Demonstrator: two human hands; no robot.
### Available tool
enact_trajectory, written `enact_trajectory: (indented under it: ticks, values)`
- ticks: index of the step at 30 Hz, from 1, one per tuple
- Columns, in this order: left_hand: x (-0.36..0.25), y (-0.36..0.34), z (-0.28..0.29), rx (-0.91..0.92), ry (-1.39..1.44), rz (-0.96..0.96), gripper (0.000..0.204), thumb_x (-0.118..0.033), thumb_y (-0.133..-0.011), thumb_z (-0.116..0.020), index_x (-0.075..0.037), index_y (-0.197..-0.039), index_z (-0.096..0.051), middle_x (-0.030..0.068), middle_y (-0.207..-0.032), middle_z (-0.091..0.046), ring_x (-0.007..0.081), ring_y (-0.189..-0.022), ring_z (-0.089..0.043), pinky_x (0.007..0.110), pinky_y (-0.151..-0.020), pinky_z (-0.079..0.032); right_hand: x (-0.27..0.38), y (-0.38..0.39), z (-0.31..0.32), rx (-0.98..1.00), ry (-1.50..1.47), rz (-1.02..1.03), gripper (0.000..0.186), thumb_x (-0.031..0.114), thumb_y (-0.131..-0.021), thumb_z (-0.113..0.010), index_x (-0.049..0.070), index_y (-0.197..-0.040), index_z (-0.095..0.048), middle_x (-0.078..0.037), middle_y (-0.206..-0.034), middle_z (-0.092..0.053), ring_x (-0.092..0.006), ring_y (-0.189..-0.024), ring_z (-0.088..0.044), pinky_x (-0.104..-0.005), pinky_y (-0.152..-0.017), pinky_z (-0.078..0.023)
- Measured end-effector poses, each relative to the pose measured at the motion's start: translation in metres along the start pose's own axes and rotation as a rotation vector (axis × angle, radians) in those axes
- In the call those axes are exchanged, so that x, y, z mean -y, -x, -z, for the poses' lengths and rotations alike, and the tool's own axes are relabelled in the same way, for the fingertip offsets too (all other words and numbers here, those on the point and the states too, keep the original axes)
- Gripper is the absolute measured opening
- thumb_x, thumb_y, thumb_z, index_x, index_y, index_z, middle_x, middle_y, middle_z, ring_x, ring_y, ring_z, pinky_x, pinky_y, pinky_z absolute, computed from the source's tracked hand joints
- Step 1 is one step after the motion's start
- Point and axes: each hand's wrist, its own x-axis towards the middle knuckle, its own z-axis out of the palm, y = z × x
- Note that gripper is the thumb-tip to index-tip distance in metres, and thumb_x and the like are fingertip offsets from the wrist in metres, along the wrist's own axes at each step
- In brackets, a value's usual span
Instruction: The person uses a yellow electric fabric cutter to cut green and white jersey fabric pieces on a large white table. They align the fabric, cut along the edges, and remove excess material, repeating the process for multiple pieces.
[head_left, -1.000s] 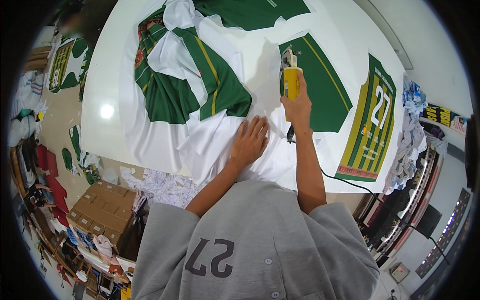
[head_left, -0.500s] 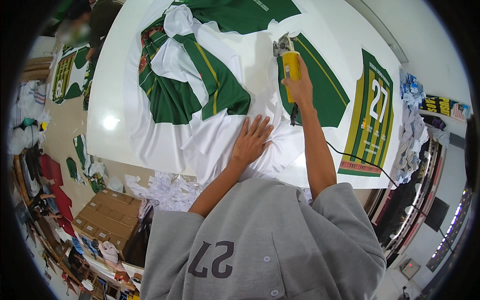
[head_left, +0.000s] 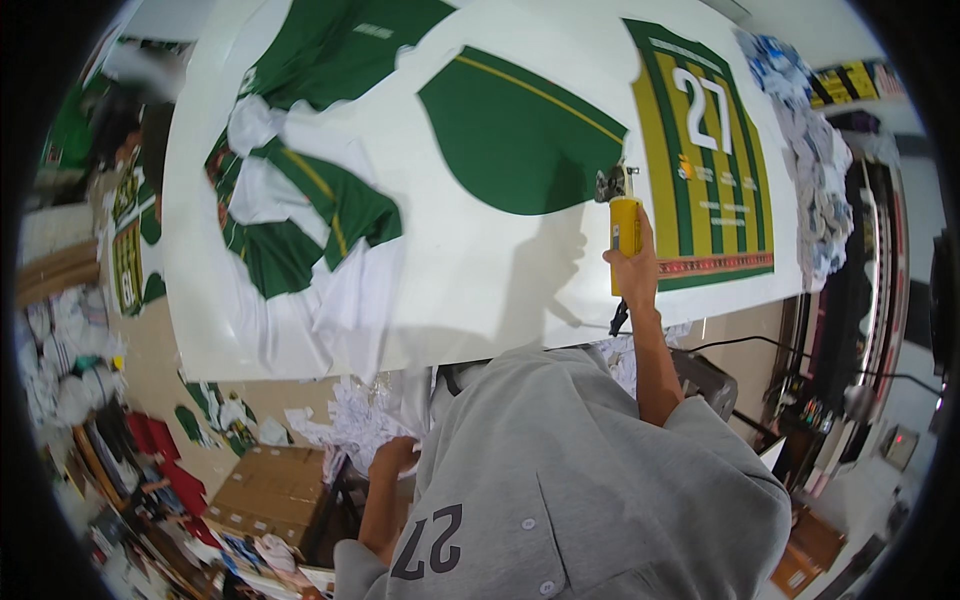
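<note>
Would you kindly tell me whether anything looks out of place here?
The green and white fabric on the left of the table lies bunched, unlike the flat striped panel; white scraps lie scattered below the table's near edge.

The handheld tool (head_left: 624, 225) appears to be cased in smooth plastic and tipped with a metal head (head_left: 611, 186). The green panel (head_left: 520, 130) is made of smooth, matt cloth; the bunched fabric (head_left: 262, 188) is softly creased. The tabletop (head_left: 465, 275) is smoothly finished, and the boxes (head_left: 265, 490) are formed of matt cardboard.
</note>
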Motion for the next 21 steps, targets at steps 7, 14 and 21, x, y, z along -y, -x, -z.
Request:
enact_trajectory:
  ticks: [7,14,21]
  values:
    - [-0.175,-0.092,0.181,-0.273,-0.053,-0.245,0.044,-0.045,-0.106,-0.064,-0.004,-0.097,-0.077,0.0224,-0.096,-0.077,0.0433,-0.092,-0.075,0.054,-0.085,-0.057,-0.086,0.019,0.031,-0.073,0.104,0.005,0.102,0.003,-0.079,-0.075,0.013,-0.174,-0.038,-0.026,-0.138,-0.071,-0.0381,-0.12,-0.072,-0.0422,-0.106,-0.055]
    - [-0.355,-0.272,0.273,-0.893,-0.095,-0.809,0.039,-0.032,-0.11,-0.065,-0.012,-0.143,-0.068,0.0119,-0.153,-0.061,0.036,-0.144,-0.054,0.055,-0.121,-0.042,-0.071,0.012,0.036,0.013,0.27,-0.078,0.105,0.009,-0.083,-0.076,0.028,-0.176,-0.032,-0.032,-0.117,-0.071,-0.0501,-0.109,-0.072,-0.0541,-0.1,-0.057]
    - [-0.396,-0.338,0.268,-0.931,-0.519,-0.688,0.061,-0.051,-0.114,-0.051,-0.026,-0.17,-0.047,0.0054,-0.182,-0.032,0.0366,-0.167,-0.027,0.069,-0.133,-0.021,-0.055,0.005,0.028,0.015,0.287,-0.143,0.101,0.013,-0.086,-0.076,0.033,-0.174,-0.032,-0.028,-0.118,-0.067,-0.0499,-0.107,-0.072,-0.0567,-0.097,-0.058]
